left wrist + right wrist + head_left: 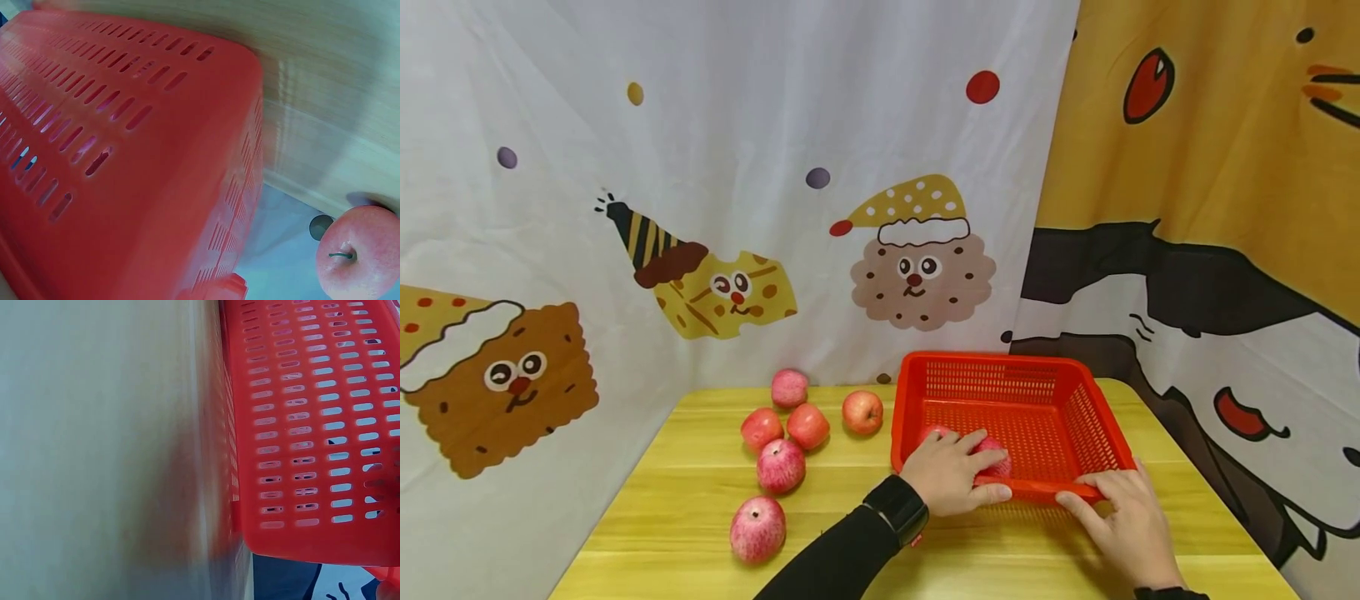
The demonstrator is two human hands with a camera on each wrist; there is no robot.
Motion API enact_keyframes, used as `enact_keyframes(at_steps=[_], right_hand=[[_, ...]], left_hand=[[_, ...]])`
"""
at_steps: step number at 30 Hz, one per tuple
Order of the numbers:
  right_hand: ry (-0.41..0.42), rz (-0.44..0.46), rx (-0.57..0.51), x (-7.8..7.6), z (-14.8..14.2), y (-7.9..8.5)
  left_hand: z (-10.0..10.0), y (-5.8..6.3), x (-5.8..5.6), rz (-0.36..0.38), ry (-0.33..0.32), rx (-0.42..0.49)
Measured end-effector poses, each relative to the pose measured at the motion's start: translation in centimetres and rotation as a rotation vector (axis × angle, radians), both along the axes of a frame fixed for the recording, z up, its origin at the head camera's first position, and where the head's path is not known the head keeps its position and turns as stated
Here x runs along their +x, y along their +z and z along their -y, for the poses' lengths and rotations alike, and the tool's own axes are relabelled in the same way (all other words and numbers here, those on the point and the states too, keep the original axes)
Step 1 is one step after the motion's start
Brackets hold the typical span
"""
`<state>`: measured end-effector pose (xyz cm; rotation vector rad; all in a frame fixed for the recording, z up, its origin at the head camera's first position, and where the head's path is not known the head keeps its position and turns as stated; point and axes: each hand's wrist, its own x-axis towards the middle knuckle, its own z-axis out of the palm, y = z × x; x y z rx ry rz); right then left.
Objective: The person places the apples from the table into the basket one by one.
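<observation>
A red plastic basket (992, 360) with slotted walls stands on the table. My left hand (946, 473) holds its front rim near the left corner, with the fingers reaching over the rim and the thumb lying along the outside. Partly hidden under those fingers, an apple (997, 460) sits inside the basket, and a bit of another apple (932, 432) shows behind the hand. My right hand (1123, 517) grips the front right corner of the rim, thumb outside. Both wrist views look at the basket's outer wall (156, 175), and neither plainly shows the fingers.
Left of the basket, several loose apples (781, 466) lie on the wooden table (677, 500). The closest to the basket is an orange-red apple (862, 412); another apple (757, 530) lies nearer the front. A printed cloth (820, 275) hangs behind the table.
</observation>
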<state>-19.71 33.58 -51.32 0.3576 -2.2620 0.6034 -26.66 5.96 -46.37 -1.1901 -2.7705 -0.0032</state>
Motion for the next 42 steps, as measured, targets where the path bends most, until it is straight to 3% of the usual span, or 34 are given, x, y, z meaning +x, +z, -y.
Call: enact_keyframes(at_steps=[7,12,16,22,29,34,38,42], right_hand=[[-0.014,0.017,0.002,-0.2,-0.2,-0.2],[-0.007,0.008,-0.005,-0.3,-0.2,-0.2],[-0.002,0.005,-0.008,-0.3,-0.3,-0.1],[-0.018,0.018,0.002,-0.3,-0.5,-0.1],[-0.009,0.011,0.008,-0.2,-0.3,-0.1],[-0.010,0.008,-0.001,0.0,-0.1,0.0],[-0.023,0.021,0.002,0.1,0.0,0.2],[-0.028,0.027,0.007,0.0,0.0,0.1]], left_hand=[[0.1,-0.6,-0.4,-0.034,-0.008,0.052],[1.5,-0.9,-0.5,-0.091,-0.006,0.092],[4.1,-1.0,0.0,-0.125,0.018,0.078],[9.8,-0.8,1.7,-0.139,0.043,0.078],[17.6,-1.4,4.2,-0.155,0.202,0.086],[22.5,-2.2,5.7,-0.121,0.322,0.132],[24.9,-3.1,6.4,-0.051,0.408,0.139],[26.1,-3.6,6.8,0.004,0.463,0.149]])
